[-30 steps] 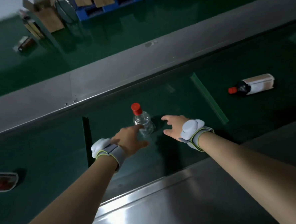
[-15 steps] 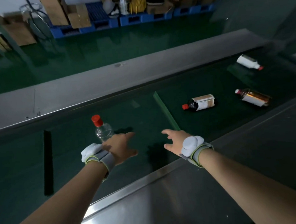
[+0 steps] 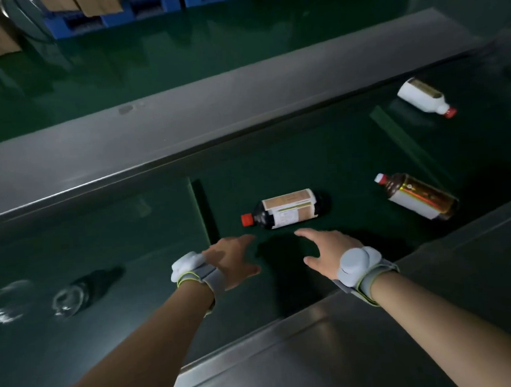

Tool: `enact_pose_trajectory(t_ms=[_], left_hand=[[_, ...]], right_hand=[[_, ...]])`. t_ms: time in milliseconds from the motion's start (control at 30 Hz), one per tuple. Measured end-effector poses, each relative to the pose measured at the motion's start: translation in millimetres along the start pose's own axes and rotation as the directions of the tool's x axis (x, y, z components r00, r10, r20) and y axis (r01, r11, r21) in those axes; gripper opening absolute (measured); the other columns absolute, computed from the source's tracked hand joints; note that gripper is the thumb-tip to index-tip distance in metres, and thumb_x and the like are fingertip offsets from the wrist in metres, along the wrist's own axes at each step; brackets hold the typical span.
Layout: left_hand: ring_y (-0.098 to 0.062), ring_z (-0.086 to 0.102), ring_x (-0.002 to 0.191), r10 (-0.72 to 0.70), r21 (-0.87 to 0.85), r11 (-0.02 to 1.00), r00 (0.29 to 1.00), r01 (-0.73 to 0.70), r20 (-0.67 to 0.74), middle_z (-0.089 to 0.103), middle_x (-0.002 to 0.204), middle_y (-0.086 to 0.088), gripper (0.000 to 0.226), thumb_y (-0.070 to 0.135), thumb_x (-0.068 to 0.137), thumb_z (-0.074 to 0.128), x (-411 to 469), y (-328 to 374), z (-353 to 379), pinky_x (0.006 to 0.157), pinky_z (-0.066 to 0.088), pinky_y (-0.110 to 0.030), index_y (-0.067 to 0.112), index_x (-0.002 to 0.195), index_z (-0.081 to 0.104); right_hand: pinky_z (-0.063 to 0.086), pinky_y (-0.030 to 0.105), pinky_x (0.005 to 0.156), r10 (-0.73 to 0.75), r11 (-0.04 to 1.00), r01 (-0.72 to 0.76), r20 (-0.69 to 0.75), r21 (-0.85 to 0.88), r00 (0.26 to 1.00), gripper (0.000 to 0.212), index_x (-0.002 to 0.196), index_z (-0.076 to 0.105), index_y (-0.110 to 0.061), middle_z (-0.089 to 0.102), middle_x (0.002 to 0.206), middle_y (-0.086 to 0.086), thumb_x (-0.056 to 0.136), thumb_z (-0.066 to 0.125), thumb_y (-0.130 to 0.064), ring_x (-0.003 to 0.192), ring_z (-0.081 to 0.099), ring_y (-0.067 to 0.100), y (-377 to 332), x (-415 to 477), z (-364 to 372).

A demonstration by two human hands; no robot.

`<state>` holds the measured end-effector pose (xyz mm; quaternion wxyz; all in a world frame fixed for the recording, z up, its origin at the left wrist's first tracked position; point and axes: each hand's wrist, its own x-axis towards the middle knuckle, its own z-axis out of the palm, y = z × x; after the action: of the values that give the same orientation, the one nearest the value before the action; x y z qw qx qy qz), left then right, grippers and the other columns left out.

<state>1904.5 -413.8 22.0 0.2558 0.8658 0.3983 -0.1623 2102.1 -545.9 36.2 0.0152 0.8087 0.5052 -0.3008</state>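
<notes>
Since the frame half a second ago, the clear bottle [image 3: 66, 297] has passed from beside the left hand [image 3: 231, 260] to the left edge of view, blurred; the dark bottle [image 3: 288, 209] has come from the right to lie just beyond both hands

Green conveyor belt [image 3: 131, 231] runs left to right between a far steel rail [image 3: 184, 132] and a near steel rail [image 3: 347, 352]. Dark bottle lies on its side at mid-belt, red cap [image 3: 247, 220] to the left, tan and white label uppermost; its print is too small to read. Amber bottle [image 3: 419, 196] lies to the right, near the near rail, white label unreadable. White bottle [image 3: 423, 97] lies far right, near the far rail. Left hand and right hand [image 3: 329, 248] hover over the belt, fingers spread and relaxed, holding nothing, each just short of the dark bottle. Each wrist bears a grey band with a pale puck [image 3: 355, 262]
</notes>
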Motion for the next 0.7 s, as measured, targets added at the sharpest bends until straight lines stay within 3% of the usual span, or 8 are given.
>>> enact_pose_trajectory(t_ms=[100,200,333,433,600,700], left_hand=[[-0.025,0.063,0.11,-0.059,-0.062,0.996,0.998,0.057,-0.029,0.062,0.129,0.002,0.069,0.061,0.07,0.066,35.8,22.2,10.3,0.08,0.049,-0.032,0.049,0.133,0.039],[-0.024,0.065,0.105,-0.116,-0.097,0.989,0.993,0.115,-0.006,0.064,0.126,0.004,0.068,0.064,0.067,0.063,58.3,31.6,20.8,0.075,0.048,-0.032,0.053,0.128,0.035],[-0.024,0.066,0.103,-0.185,-0.099,0.977,0.982,0.188,0.039,0.064,0.125,0.003,0.066,0.066,0.069,0.062,67.0,28.5,31.4,0.077,0.051,-0.033,0.053,0.129,0.039],[-0.024,0.064,0.108,-0.207,-0.107,0.972,0.978,0.21,0.034,0.064,0.125,0.002,0.064,0.064,0.072,0.063,78.6,28.4,38.0,0.083,0.05,-0.033,0.044,0.13,0.047],[-0.023,0.065,0.105,-0.231,-0.144,0.96,0.971,0.238,0.063,0.066,0.118,0.002,0.057,0.066,0.071,0.063,91.4,24.6,48.4,0.078,0.046,-0.03,0.038,0.12,0.055],[-0.021,0.066,0.1,-0.235,-0.153,0.957,0.967,0.248,0.102,0.067,0.112,0.003,0.054,0.067,0.069,0.061,95.2,20.6,58.1,0.077,0.05,-0.031,0.037,0.114,0.057]], right_hand=[[0.05,0.036,0.091,-0.076,0.996,0.075,-0.009,-0.043,0.997,0.068,0.143,0.022,-0.049,0.033,0.153,-0.018,0.087,0.059,-0.038,0.128,0.047,0.025,36.4,32.8,-16.3],[0.05,0.036,0.086,-0.137,0.985,0.137,0.005,-0.107,0.991,0.073,0.145,0.019,-0.047,0.024,0.157,-0.017,0.086,0.06,-0.037,0.126,0.041,0.029,47.9,73.3,-28.0],[0.041,0.043,0.097,-0.261,0.949,0.25,-0.034,-0.195,0.965,0.075,0.145,0.021,-0.044,0.024,0.158,-0.006,0.084,0.062,-0.033,0.132,0.033,0.028,35.7,104.8,-25.4],[0.035,0.046,0.104,-0.288,0.929,0.286,0.025,-0.235,0.957,0.08,0.147,0.017,-0.043,0.02,0.16,-0.002,0.083,0.062,-0.031,0.138,0.027,0.028,28.1,126.7,-23.2],[0.029,0.046,0.108,-0.283,0.909,0.3,0.098,-0.29,0.954,0.096,0.148,0.004,-0.041,0.021,0.159,0.003,0.076,0.068,-0.044,0.138,0.027,0.03,26.8,146.4,-18.0],[0.028,0.049,0.107,-0.288,0.864,0.327,0.156,-0.384,0.945,0.111,0.149,0.001,-0.035,0.034,0.15,0.007,0.067,0.074,-0.052,0.131,0.035,0.032,21.2,156.9,-16.1]])
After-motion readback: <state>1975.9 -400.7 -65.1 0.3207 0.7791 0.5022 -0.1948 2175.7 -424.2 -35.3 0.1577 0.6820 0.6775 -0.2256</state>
